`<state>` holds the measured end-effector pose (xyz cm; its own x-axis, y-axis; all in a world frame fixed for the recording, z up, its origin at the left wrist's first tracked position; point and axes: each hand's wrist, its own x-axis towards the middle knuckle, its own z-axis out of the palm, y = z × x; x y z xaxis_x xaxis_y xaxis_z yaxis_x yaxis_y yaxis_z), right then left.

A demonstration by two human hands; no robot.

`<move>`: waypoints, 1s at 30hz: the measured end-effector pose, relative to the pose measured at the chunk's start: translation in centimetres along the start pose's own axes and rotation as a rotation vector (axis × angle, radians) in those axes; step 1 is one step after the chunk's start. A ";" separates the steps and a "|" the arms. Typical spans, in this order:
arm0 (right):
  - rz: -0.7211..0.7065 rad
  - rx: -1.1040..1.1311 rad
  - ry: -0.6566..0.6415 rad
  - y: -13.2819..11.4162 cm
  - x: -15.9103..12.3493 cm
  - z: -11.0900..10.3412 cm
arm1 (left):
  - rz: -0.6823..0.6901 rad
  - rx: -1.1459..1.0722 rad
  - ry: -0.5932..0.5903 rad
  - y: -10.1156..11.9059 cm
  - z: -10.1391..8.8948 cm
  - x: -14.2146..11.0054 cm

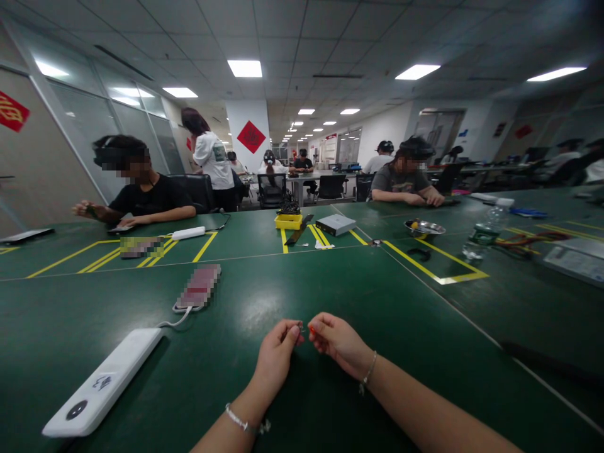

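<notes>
Close together over the green table (226,377), both my hands are closed in a pinch. My left hand (277,349) grips a tiny clear or metallic piece (301,327) between thumb and forefinger; it is too small to name. Between the fingertips of my right hand (337,340) is a small orange-red piece (311,329), mostly covered by the fingers. A narrow gap separates the two pieces. Each wrist wears a bracelet.
At left lie a white power bank (106,384) and a phone (199,286) joined by a cable. Farther back are a yellow bin (288,222), a grey box (336,224), a metal bowl (431,230) and a plastic bottle (484,233). Two people sit across the table.
</notes>
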<state>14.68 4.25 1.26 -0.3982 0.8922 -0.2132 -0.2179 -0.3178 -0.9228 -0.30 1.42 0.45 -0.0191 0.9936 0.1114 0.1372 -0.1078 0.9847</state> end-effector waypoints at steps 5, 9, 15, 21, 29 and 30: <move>0.012 0.041 0.017 0.0 0.0 0.1 | 0.023 0.025 0.016 -0.5 0.1 0.1; -0.012 0.043 0.093 0.2 0.1 0.2 | 0.029 0.197 0.068 -0.7 0.4 -0.1; -0.072 -0.001 0.201 1.0 0.2 1.0 | 0.170 0.355 0.117 -0.1 0.8 -0.5; -0.132 -0.047 0.296 1.0 -0.5 2.3 | 0.325 0.473 0.182 -0.1 0.7 -0.7; -0.162 -0.093 0.296 0.7 -1.0 2.7 | 0.336 0.511 0.229 0.3 0.7 -0.9; -0.157 -0.098 0.292 0.8 -1.0 2.7 | 0.326 0.516 0.227 0.3 0.7 -0.9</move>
<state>12.53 2.24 1.64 -0.0913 0.9865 -0.1361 -0.1644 -0.1497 -0.9750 0.42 0.48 0.58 -0.0975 0.8746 0.4749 0.6285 -0.3160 0.7108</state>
